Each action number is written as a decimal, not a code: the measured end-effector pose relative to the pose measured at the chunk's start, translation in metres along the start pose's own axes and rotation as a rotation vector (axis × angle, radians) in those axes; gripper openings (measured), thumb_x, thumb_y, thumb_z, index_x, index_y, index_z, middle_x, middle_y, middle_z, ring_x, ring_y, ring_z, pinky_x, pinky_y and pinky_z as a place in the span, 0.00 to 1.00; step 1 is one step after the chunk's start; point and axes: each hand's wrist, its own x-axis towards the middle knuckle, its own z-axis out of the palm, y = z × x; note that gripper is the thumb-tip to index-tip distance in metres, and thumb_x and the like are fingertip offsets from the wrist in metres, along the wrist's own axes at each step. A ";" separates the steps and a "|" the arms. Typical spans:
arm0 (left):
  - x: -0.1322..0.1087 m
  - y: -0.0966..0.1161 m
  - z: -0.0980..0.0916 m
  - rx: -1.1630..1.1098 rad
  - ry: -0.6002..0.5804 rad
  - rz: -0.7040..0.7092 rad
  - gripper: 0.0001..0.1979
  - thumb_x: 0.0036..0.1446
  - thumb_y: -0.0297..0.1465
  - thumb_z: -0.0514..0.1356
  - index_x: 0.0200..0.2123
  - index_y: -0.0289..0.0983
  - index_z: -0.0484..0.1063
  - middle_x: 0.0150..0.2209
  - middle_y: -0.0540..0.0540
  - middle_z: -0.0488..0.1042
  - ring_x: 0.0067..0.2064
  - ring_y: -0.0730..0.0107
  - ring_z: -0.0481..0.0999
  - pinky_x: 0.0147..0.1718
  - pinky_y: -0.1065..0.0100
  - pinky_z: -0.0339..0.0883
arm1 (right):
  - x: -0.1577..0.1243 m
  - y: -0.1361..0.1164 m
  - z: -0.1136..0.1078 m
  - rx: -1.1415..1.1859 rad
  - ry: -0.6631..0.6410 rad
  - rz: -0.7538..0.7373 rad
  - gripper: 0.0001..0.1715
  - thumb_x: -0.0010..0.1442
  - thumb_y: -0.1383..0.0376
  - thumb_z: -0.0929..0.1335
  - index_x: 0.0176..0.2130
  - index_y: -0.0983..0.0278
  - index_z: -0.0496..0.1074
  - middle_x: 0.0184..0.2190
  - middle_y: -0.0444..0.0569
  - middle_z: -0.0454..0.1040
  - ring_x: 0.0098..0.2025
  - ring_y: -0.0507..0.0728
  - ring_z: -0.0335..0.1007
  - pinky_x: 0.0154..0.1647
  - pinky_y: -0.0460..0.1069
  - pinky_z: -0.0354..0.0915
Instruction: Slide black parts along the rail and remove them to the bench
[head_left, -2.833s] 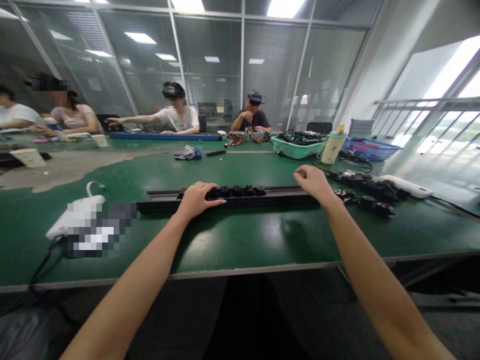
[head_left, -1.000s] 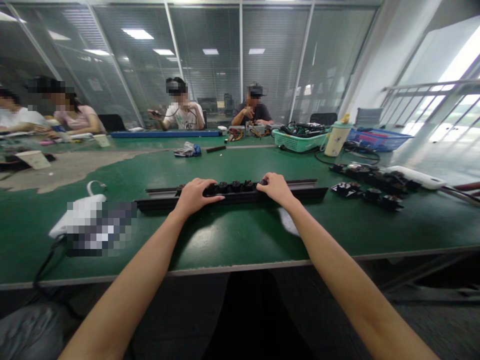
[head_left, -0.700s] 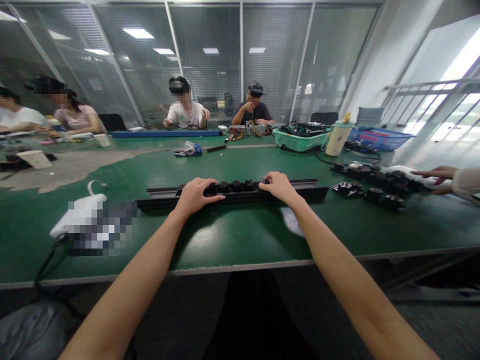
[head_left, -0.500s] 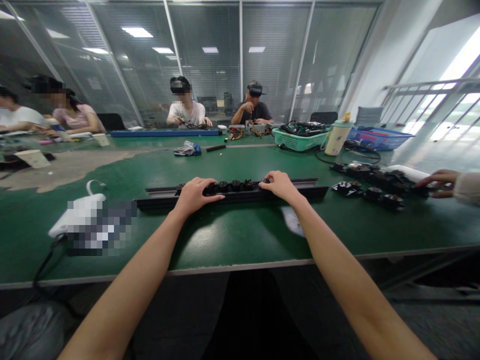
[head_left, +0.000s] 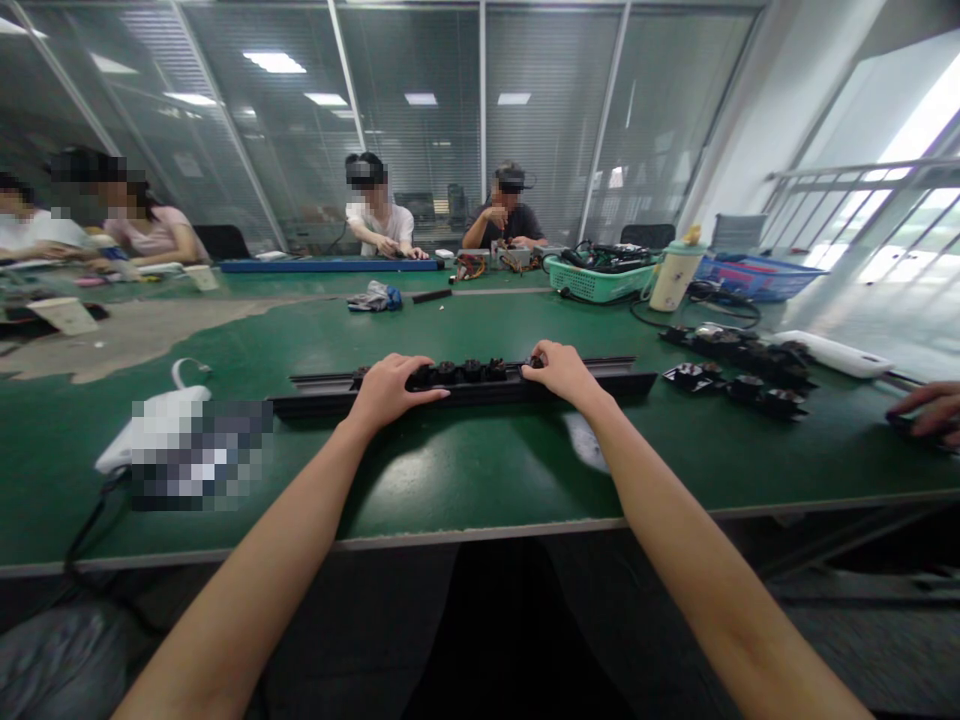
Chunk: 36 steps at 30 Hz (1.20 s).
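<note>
A long black metal rail (head_left: pixel 495 393) with a lengthwise channel lies across the green table in front of me. Several small black modules (head_left: pixel 471 370) sit in a row inside it. My left hand (head_left: pixel 394 388) grips the rail left of centre, thumb along the front wall and fingers reaching over to the far side. Farther right, my right hand (head_left: pixel 555 368) is closed in a pinch on a small dark module (head_left: pixel 535 362) at the channel. The fingers hide most of that piece.
Loose black modules (head_left: pixel 750 385) lie right of the rail; a co-worker's hand (head_left: pixel 930 410) holds a dark piece at the right edge. A white device (head_left: pixel 154 430) sits left. Farther back are a green basket (head_left: pixel 596 280), a bottle (head_left: pixel 673 277) and a blue bar (head_left: pixel 334 266).
My two hands stay almost where they were, with a slight shift of my right fingers. The co-worker's hand has moved right, away from the loose modules, with a dark piece.
</note>
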 end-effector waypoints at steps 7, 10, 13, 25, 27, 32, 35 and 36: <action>0.000 -0.001 0.000 -0.010 0.002 -0.004 0.32 0.57 0.59 0.62 0.52 0.39 0.77 0.49 0.38 0.79 0.51 0.50 0.75 0.54 0.53 0.68 | -0.003 0.002 0.000 0.001 -0.003 -0.068 0.13 0.62 0.61 0.71 0.45 0.64 0.77 0.37 0.50 0.78 0.38 0.57 0.71 0.43 0.49 0.62; 0.000 -0.001 0.000 -0.011 -0.001 -0.006 0.32 0.58 0.58 0.62 0.53 0.40 0.77 0.50 0.39 0.80 0.52 0.50 0.75 0.54 0.53 0.68 | -0.003 0.002 0.001 -0.001 0.001 -0.065 0.14 0.63 0.60 0.70 0.46 0.65 0.77 0.37 0.51 0.79 0.38 0.57 0.72 0.44 0.49 0.62; 0.000 -0.001 0.000 -0.008 0.004 0.001 0.32 0.58 0.59 0.61 0.53 0.40 0.77 0.49 0.39 0.79 0.52 0.50 0.75 0.54 0.54 0.68 | -0.002 0.001 0.002 -0.009 0.007 -0.038 0.14 0.63 0.60 0.71 0.45 0.66 0.77 0.39 0.52 0.79 0.40 0.58 0.73 0.44 0.49 0.63; 0.000 -0.001 0.001 -0.003 0.007 -0.007 0.32 0.58 0.60 0.61 0.52 0.40 0.77 0.49 0.39 0.79 0.51 0.50 0.75 0.53 0.54 0.68 | -0.005 0.005 -0.004 -0.019 0.028 -0.073 0.12 0.62 0.62 0.70 0.44 0.63 0.79 0.39 0.52 0.80 0.40 0.58 0.73 0.45 0.50 0.63; 0.000 -0.001 0.001 -0.001 0.003 -0.009 0.32 0.58 0.60 0.61 0.52 0.41 0.77 0.49 0.39 0.79 0.52 0.50 0.75 0.54 0.54 0.68 | -0.005 0.006 -0.005 -0.010 0.022 -0.071 0.12 0.62 0.62 0.70 0.45 0.63 0.80 0.38 0.51 0.80 0.39 0.58 0.73 0.45 0.50 0.63; 0.000 -0.001 0.000 -0.008 0.001 -0.003 0.32 0.58 0.60 0.60 0.52 0.40 0.77 0.49 0.39 0.80 0.52 0.51 0.75 0.53 0.54 0.68 | -0.005 0.004 -0.005 -0.024 0.021 -0.055 0.13 0.62 0.62 0.70 0.45 0.63 0.80 0.39 0.52 0.81 0.40 0.58 0.73 0.45 0.49 0.63; 0.000 0.000 0.000 -0.003 -0.002 -0.005 0.32 0.58 0.60 0.60 0.52 0.40 0.77 0.49 0.39 0.80 0.51 0.50 0.75 0.53 0.54 0.68 | -0.006 0.003 -0.005 -0.040 0.027 -0.034 0.14 0.62 0.62 0.69 0.45 0.64 0.80 0.40 0.53 0.81 0.41 0.59 0.73 0.45 0.49 0.64; 0.000 0.000 0.000 -0.001 -0.004 -0.008 0.32 0.58 0.60 0.61 0.52 0.41 0.77 0.49 0.39 0.79 0.52 0.50 0.75 0.53 0.54 0.68 | -0.006 0.003 -0.005 -0.042 0.027 -0.028 0.14 0.62 0.62 0.69 0.45 0.64 0.80 0.40 0.53 0.81 0.41 0.59 0.73 0.45 0.49 0.64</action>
